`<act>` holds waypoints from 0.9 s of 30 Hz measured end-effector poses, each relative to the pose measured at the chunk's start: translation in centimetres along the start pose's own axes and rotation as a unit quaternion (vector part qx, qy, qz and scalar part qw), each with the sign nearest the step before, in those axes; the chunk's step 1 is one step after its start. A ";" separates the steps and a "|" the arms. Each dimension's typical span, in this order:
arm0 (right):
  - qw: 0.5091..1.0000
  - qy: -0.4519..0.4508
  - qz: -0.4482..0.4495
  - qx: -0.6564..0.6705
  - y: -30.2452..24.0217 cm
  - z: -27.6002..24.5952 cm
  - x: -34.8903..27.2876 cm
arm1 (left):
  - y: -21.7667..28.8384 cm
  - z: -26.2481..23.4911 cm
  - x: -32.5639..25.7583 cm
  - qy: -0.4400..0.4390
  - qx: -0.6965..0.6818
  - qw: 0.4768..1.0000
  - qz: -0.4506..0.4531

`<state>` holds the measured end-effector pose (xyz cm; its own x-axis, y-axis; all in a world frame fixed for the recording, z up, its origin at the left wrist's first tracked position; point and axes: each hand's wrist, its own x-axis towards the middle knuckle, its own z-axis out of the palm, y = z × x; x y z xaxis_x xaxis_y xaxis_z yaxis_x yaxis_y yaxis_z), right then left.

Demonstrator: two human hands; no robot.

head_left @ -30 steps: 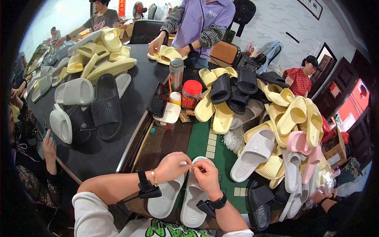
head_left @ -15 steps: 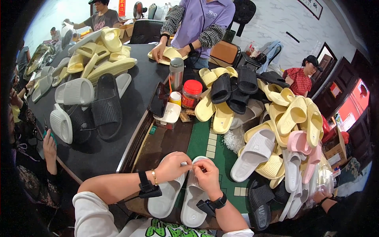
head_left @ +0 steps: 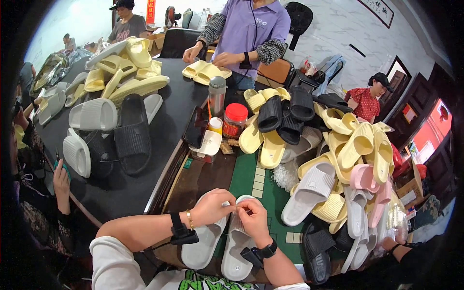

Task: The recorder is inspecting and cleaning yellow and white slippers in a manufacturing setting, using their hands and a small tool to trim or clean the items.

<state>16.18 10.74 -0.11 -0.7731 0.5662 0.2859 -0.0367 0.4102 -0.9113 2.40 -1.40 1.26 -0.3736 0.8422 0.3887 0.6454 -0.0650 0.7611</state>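
Note:
Two light grey slide slippers lie side by side in front of me, soles down, the left slipper [head_left: 197,251] and the right slipper [head_left: 237,256]. Over their toe ends my left hand [head_left: 215,205] and my right hand [head_left: 252,218] meet, thumbs and fingertips pinched together. Between them is a thin pale strand [head_left: 227,234] that loops down between the two slippers; its ends are hidden by my fingers. The hands cover the straps and toes in part.
A heap of yellow, black, grey and pink slippers [head_left: 355,145] rises at the right, beside loose clear plastic strands [head_left: 284,178]. Ahead stand a red-lidded jar [head_left: 235,120], a metal flask [head_left: 217,96] and a phone [head_left: 197,126]. More slippers [head_left: 133,135] lie left; co-workers surround the table.
My hands stay pinched in almost the same place. Across the table, a co-worker's hands have drawn apart above yellow slippers. The person at far left has lowered an outstretched arm.

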 end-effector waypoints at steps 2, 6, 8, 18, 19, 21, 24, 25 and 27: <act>1.000 -0.019 -0.008 0.006 -0.2 -0.1 -0.2 | 0.2 0.2 -0.1 0.009 -0.002 1.000 -0.008; 1.000 -0.017 0.002 0.004 -0.1 -0.1 -0.3 | 0.1 0.3 -0.5 -0.001 -0.006 1.000 -0.017; 1.000 0.002 -0.003 -0.014 0.4 0.0 -0.3 | 0.0 0.3 -0.3 0.000 -0.001 1.000 -0.003; 1.000 -0.012 0.016 -0.002 0.5 0.1 0.4 | -0.5 -0.1 0.3 -0.033 0.018 0.999 -0.012; 1.000 -0.013 0.023 -0.003 0.6 0.1 0.4 | -0.5 0.0 0.3 -0.037 0.013 0.999 -0.017; 0.999 0.009 0.032 0.019 0.5 0.1 0.2 | -0.3 -0.1 0.4 0.003 -0.033 0.999 -0.039; 0.994 0.038 0.073 0.069 0.5 0.0 0.1 | 0.3 -0.4 0.6 0.029 -0.089 0.986 -0.136; 0.993 0.042 0.081 0.078 0.8 0.1 0.0 | 0.0 -0.5 0.6 0.033 -0.084 0.983 -0.157; 0.995 0.037 0.076 0.058 0.9 -0.1 0.0 | 0.0 -0.8 0.8 0.026 -0.098 0.979 -0.176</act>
<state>16.23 11.12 -0.88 -0.7268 0.6683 0.1584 0.0019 0.2326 -0.9726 1.56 -1.14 1.93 -0.5860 0.8034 0.1058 0.3316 0.1186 0.9359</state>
